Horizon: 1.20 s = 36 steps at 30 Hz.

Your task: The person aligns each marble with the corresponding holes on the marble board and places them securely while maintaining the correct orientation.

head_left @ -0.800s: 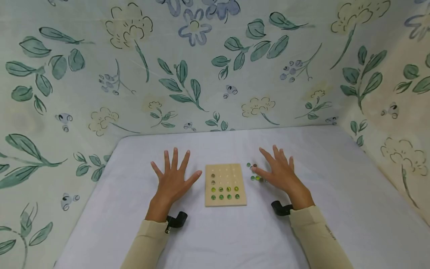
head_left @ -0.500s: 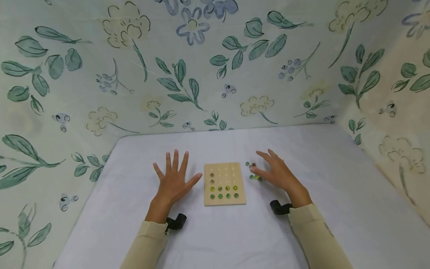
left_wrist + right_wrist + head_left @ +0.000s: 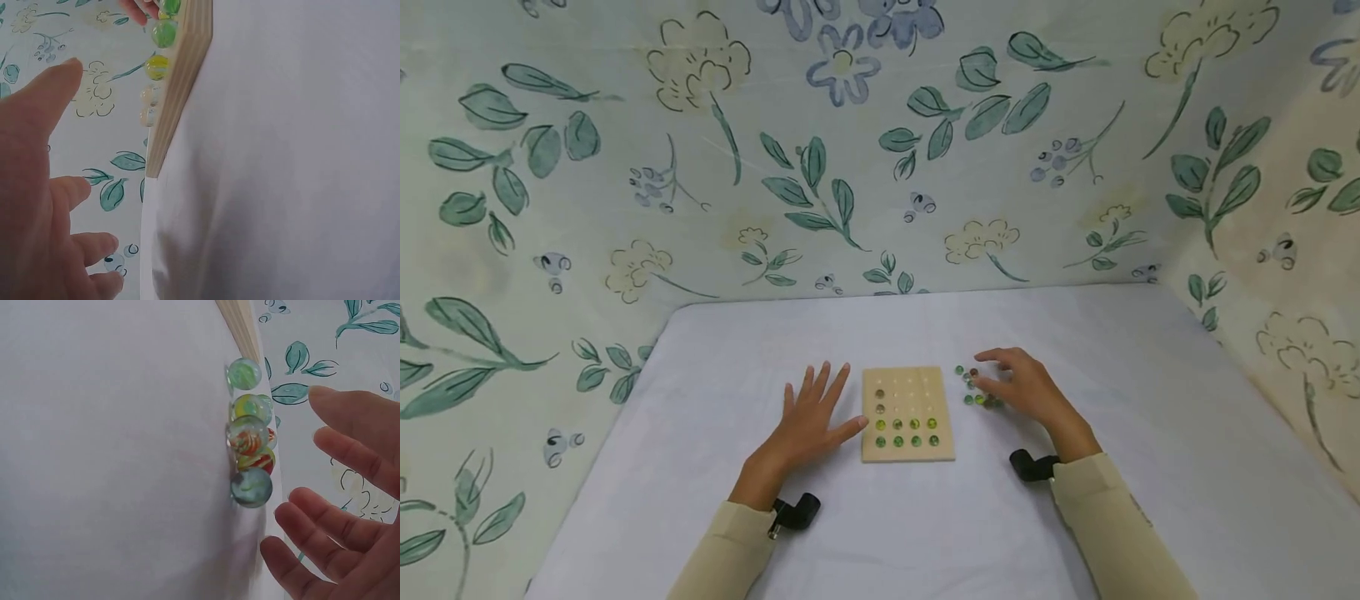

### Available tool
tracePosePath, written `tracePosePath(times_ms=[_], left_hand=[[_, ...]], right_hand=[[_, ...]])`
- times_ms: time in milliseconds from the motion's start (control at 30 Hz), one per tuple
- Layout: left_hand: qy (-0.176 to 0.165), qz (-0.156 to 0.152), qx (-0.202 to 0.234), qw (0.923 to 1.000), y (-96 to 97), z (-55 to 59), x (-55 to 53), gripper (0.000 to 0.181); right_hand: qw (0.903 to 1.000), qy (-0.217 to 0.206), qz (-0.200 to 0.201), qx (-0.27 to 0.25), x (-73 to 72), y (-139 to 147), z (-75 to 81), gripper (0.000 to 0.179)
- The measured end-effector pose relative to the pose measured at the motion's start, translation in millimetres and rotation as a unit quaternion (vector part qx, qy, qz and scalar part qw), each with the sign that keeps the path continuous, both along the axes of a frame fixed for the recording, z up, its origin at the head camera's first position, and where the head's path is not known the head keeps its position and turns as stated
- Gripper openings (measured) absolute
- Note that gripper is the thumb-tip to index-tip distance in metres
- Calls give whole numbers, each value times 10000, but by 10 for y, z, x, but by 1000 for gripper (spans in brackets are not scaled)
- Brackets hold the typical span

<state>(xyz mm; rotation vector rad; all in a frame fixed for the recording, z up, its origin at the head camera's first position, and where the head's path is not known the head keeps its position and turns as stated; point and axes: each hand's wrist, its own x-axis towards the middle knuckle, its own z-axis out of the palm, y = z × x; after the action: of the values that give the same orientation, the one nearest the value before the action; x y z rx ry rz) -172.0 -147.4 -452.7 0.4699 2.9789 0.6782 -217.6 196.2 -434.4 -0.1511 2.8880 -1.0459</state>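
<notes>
A square wooden board [image 3: 907, 455] lies on the white cloth with glass marbles set in its dimples. Green marbles [image 3: 898, 442] fill the near row, yellow-green ones the row behind, and two greyish ones stand in the left column. My left hand [image 3: 805, 429] is spread flat, fingers straight, its thumb tip at the board's left edge; whether it touches I cannot tell. On the other side my right hand [image 3: 1033, 392] hovers by loose marbles [image 3: 980, 400], thumb and index finger curved with a gap between. In the right wrist view its fingers hold nothing beside a green marble [image 3: 244, 374].
White cloth [image 3: 880, 517] covers the table around the board. A flower-patterned curtain [image 3: 850, 208] rises behind the table and along both sides. Black wrist cameras sit on the left wrist [image 3: 797, 511] and the right wrist [image 3: 1033, 465].
My left hand has moved right and nearer, up to the board's edge. My right hand's fingers have bent from spread to curved, over the loose marbles. The view has shifted slightly.
</notes>
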Motion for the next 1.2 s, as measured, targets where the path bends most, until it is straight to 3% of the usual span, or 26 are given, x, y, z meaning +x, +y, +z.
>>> tracePosePath(times_ms=[133,300,700,933,1200], left_hand=[[-204,-312,152,9992,22,-16,5,97],[-260,-464,352,9980,29,-66,-8,105],[-343,-750,1192,9894,-5,-178,-37,98],[-274,-826,1276,9880,-14,-219,-23,96],[-103,-903,1051,9903,-9,-249,-7,99]], right_hand=[[10000,50,29,-40,-43,-6,5,35],[9999,33,159,-35,-123,-30,10,30],[9991,-274,300,-101,-217,-37,-18,17],[9985,-398,368,-124,-252,-43,-60,17],[9981,-426,426,-134,-265,-22,-65,14]])
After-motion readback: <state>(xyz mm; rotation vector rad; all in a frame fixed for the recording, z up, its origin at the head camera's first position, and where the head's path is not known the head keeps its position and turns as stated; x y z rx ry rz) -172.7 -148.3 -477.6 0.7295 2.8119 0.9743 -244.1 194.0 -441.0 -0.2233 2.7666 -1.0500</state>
